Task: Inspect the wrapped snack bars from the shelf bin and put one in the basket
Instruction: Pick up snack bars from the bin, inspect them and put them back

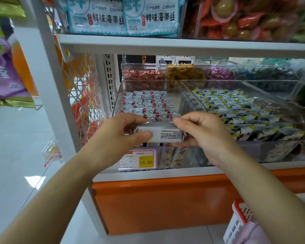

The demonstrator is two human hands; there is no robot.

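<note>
Right now, in the head view, you hold one snack bar (165,133) in front of the shelf bin (179,93), level with its front lip and just above the price tag (137,159). The bar's long axis runs left to right, with the printed back panel facing you. Your left hand (120,131) grips the left end, thumb across the face and the other fingers curled behind. Your right hand (204,136) pinches the right end, fingers (176,122) closed on the top edge of the wrapper. Neither hand is slack; both are grasping the bar. The basket (236,221) sits low and to your right, well apart from the bar and close by your right forearm, so the right hand looks better placed for the drop.
</note>
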